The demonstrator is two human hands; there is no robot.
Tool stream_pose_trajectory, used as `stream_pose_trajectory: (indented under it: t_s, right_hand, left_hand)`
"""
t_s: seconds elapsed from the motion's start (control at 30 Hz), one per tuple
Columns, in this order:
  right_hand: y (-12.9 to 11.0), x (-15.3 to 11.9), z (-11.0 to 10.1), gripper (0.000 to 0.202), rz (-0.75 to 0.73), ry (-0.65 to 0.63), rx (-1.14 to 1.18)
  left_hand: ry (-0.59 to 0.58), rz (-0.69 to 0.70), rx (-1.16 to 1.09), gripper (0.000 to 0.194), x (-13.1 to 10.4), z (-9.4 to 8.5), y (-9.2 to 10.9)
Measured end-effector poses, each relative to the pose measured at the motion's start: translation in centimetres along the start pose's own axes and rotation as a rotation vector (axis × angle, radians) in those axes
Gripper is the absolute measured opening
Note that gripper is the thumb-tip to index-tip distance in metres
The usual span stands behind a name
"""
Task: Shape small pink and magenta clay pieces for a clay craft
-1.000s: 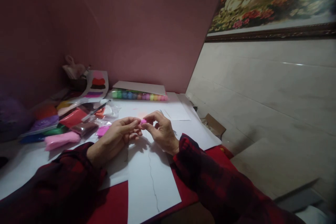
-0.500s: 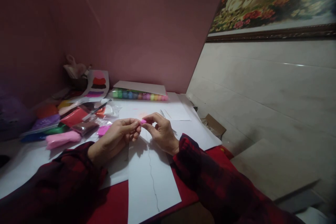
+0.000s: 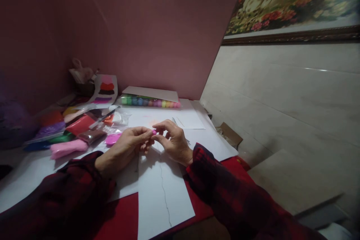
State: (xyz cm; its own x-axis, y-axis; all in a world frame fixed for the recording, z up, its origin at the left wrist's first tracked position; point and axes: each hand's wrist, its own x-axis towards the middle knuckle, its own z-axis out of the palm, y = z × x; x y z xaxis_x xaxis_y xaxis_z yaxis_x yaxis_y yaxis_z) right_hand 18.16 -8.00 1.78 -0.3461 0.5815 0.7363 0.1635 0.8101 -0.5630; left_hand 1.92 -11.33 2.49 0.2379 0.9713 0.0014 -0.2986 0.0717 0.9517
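Fingers (image 3: 146, 135) of the left hand (image 3: 123, 148) pinch a small pink lump (image 3: 154, 132); those of the right hand (image 3: 174, 142) curve close around it, contact unclear. Below lies a white sheet (image 3: 152, 198) with a wavy line; leftward, a flat pink piece (image 3: 112, 139) and colored packets (image 3: 81, 124).

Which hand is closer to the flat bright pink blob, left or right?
Left. The left hand is just to the right of the bright pink blob. The right hand is farther right, past the left one.
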Motion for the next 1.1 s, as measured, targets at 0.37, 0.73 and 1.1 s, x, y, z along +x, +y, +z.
stream_pose_trajectory:
  t_s: [0.37, 0.73, 1.1]
  right_hand:
    - [0.09, 0.06, -0.11, 0.003, -0.038, -0.039, -0.046]
    - [0.43, 0.28, 0.33, 0.022, 0.453, 0.02, 0.492]
    - [0.34, 0.43, 0.41, 0.023, 0.498, 0.024, 0.557]
  left_hand:
    - [0.0, -0.039, -0.015, 0.025, 0.15, -0.24, -0.18]
    - [0.165, 0.106, -0.041, 0.017, 0.31, -0.49, -0.04]
    - [0.14, 0.089, -0.027, 0.026, 0.3, -0.07, 0.08]
